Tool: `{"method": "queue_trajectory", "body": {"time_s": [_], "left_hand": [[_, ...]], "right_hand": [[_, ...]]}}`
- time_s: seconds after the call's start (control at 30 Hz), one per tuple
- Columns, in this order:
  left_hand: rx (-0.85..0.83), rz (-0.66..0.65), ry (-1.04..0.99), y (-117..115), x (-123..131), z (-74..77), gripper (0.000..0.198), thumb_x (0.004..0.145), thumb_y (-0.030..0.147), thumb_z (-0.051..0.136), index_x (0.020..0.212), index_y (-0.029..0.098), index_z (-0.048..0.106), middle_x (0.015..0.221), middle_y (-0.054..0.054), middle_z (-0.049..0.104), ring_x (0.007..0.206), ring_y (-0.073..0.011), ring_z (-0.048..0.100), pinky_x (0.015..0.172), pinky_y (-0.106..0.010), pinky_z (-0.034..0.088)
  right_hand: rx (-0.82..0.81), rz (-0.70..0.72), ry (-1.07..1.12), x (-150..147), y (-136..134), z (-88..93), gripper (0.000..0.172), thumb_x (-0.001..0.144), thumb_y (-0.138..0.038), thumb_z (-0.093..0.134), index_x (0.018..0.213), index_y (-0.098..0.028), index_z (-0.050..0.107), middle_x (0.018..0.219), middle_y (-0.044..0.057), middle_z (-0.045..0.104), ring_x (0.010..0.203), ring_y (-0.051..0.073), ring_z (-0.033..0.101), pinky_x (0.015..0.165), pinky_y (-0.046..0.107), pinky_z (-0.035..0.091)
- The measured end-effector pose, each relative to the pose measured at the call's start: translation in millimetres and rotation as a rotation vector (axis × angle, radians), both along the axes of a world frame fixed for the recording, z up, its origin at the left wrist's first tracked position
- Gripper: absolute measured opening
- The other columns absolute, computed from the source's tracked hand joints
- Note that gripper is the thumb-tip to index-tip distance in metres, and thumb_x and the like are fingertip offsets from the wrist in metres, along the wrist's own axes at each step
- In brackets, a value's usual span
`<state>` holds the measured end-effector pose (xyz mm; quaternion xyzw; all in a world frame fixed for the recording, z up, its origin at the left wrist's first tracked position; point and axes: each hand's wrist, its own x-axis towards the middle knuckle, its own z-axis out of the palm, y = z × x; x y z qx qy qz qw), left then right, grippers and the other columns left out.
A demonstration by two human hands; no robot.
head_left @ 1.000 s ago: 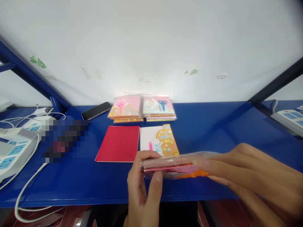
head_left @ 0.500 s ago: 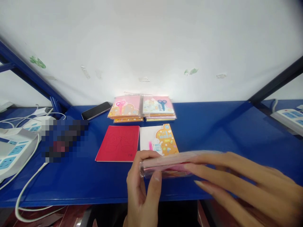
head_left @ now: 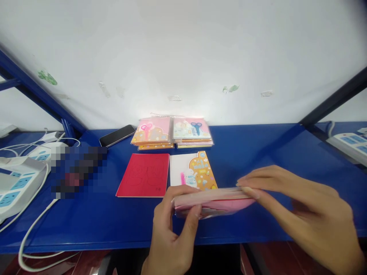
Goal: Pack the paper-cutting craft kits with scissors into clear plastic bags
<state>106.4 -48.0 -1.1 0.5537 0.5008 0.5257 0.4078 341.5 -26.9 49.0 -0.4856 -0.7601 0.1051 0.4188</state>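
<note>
A plastic-wrapped pink packet (head_left: 216,204) is held edge-on above the front of the blue table. My left hand (head_left: 176,229) grips its left end, thumb in front and fingers behind. The thumb and fingers of my right hand (head_left: 292,206) pinch the packet's far right corner. Behind the packet lies a white and orange booklet (head_left: 200,170) with a printed animal and a pink mark, partly covered by the packet and my left fingers. Left of it lies a red booklet (head_left: 145,173) with faint outlines.
Two stacks of wrapped packets, one with pink scissors (head_left: 153,131) and one with blue scissors (head_left: 192,130), stand near the wall. A phone (head_left: 117,135), power strips (head_left: 21,185) and white cables are at the left. Another power strip (head_left: 351,143) is at the right.
My right hand has drawn its fingers together and now pinches the packet's right corner, where they were spread along it before. The packet has shifted slightly right, and more of its pink edge shows.
</note>
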Motion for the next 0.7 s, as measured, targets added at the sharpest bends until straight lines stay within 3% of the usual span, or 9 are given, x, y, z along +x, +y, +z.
{"method": "queue_trajectory", "body": {"time_s": [0.07,0.17,0.23,0.33,0.53,0.63,0.7], "left_hand": [[-0.018,0.033,0.011,2,-2,-2.0,0.015,0.091,0.031,0.071,0.106,0.027,0.072,0.099,-0.004,0.075,0.095,-0.0222,0.07,0.08,-0.03,0.055],[-0.016,0.072,-0.01,5,-2,-3.9,0.015,0.091,0.033,0.072,0.105,0.027,0.073,0.094,-0.001,0.076,0.088,-0.0188,0.07,0.075,-0.026,0.054],[0.012,0.059,-0.025,6,-2,-4.1,0.015,0.091,0.032,0.072,0.105,0.028,0.073,0.096,0.0,0.076,0.09,-0.0181,0.071,0.075,-0.025,0.055],[0.026,0.061,-0.065,5,0,-1.7,0.013,0.091,0.032,0.073,0.103,0.029,0.073,0.097,0.0,0.077,0.093,-0.0184,0.072,0.078,-0.025,0.056],[-0.013,0.052,-0.096,4,-1,0.8,0.014,0.097,0.037,0.065,0.103,0.029,0.074,0.097,0.0,0.08,0.094,-0.0174,0.073,0.084,-0.024,0.055],[0.114,0.009,0.021,8,-7,-6.0,0.014,0.096,0.027,0.066,0.109,0.031,0.072,0.099,0.003,0.081,0.091,-0.0138,0.075,0.08,-0.02,0.057],[0.257,-0.003,0.087,13,-11,-11.8,0.026,0.094,0.018,0.068,0.116,0.031,0.067,0.101,0.005,0.081,0.091,-0.0128,0.077,0.08,-0.019,0.059]], "right_hand": [[-0.071,-0.003,0.061,3,0,-5.5,0.013,0.092,-0.036,0.073,0.104,-0.037,0.075,0.099,-0.003,0.079,0.09,0.024,0.075,0.079,0.036,0.063],[-0.197,-0.002,0.15,8,2,-16.4,0.039,0.082,-0.045,0.083,0.118,-0.036,0.071,0.104,-0.001,0.08,0.095,0.025,0.076,0.082,0.034,0.065],[-0.233,0.013,0.199,9,4,-22.8,0.032,0.08,-0.041,0.085,0.111,-0.035,0.074,0.099,-0.002,0.081,0.09,0.023,0.077,0.079,0.032,0.065],[-0.172,0.094,0.3,9,3,-29.4,0.012,0.084,-0.028,0.082,0.093,-0.035,0.079,0.091,-0.003,0.082,0.08,0.021,0.078,0.073,0.031,0.066],[-0.027,0.118,0.302,15,-3,-44.1,0.029,0.084,-0.008,0.075,0.092,-0.035,0.081,0.106,-0.003,0.082,0.085,0.024,0.079,0.069,0.034,0.067],[0.06,0.146,0.244,19,-2,-51.2,0.03,0.084,-0.005,0.073,0.089,-0.034,0.081,0.109,-0.004,0.081,0.091,0.023,0.079,0.077,0.035,0.066],[0.116,0.162,0.224,20,0,-52.8,0.028,0.082,-0.004,0.075,0.089,-0.031,0.08,0.109,-0.003,0.081,0.09,0.021,0.079,0.079,0.031,0.065]]}}
